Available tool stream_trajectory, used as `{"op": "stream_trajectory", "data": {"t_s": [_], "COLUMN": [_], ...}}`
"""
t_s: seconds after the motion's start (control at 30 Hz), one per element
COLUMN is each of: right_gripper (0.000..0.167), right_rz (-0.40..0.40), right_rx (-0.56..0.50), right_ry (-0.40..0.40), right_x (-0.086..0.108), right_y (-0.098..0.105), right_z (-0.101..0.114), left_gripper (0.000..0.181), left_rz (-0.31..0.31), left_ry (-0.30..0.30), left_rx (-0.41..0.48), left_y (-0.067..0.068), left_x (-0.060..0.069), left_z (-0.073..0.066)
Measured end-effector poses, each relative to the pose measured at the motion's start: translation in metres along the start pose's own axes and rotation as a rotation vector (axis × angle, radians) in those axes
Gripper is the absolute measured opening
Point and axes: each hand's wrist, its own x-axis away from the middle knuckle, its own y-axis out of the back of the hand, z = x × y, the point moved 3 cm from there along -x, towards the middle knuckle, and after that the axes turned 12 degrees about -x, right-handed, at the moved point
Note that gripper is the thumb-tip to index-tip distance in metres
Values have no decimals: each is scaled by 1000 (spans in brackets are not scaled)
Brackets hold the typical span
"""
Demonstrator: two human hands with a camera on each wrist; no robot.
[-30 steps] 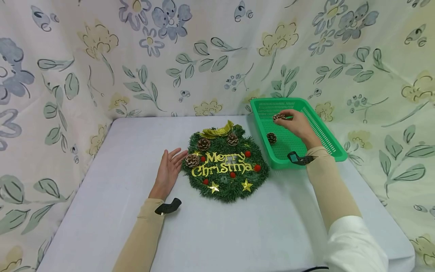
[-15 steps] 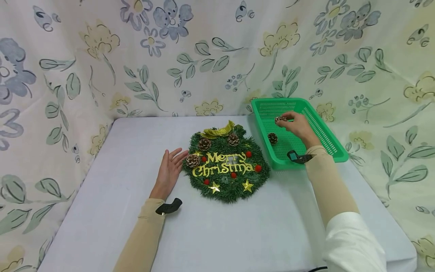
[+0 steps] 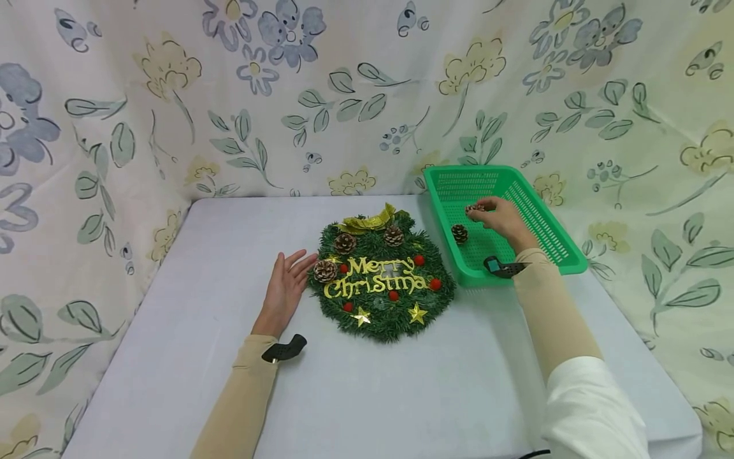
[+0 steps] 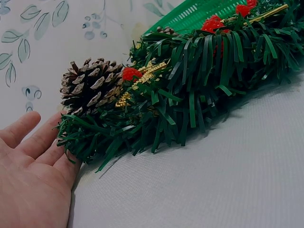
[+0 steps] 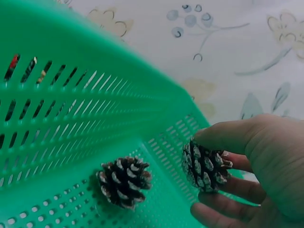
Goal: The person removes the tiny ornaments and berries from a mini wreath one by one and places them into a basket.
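My right hand (image 3: 504, 220) holds a pine cone (image 5: 204, 166) between thumb and fingers, inside the green basket (image 3: 464, 275). A second pine cone (image 5: 124, 182) lies on the basket floor, to the left of that hand. On the table lies a green wreath (image 3: 373, 325) bearing gold "Merry Christmas" lettering (image 3: 375, 282), its last letter not visible. Pine cones, such as the one at its left edge (image 4: 90, 88), red berries (image 3: 436, 284) and gold stars (image 3: 417, 313) sit on it. My left hand (image 3: 285, 287), fingers extended, touches the wreath's left edge.
A white-covered table (image 3: 367, 395) carries the wreath and the basket. Behind and beside it hangs a flowered curtain (image 3: 344, 95). A gold bow (image 3: 369, 222) tops the wreath. A dark cord (image 3: 536, 454) shows at the front edge.
My right hand, holding the pine cone, has shifted slightly down and to the right within the basket. My left hand stays against the wreath.
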Motion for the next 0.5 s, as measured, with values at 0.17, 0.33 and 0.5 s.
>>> {"op": "stream_trajectory", "data": {"t_s": [0.17,0.33,0.5], "right_gripper": [67,65,62], "right_rz": [15,18,19], "right_rx": [-3,-8,-3], "right_ry": [-17,-25,-31], "right_x": [-1,-2,-4], "right_y": [-1,-2,-3], "right_z": [-7,-12,-15], "left_gripper": [74,78,79], "left_rz": [3,-2,-4], "left_ry": [0,3,2], "left_rx": [-4,-4,-6], "left_y": [0,0,0], "left_x": [0,-1,0], "left_z": [0,0,0]}}
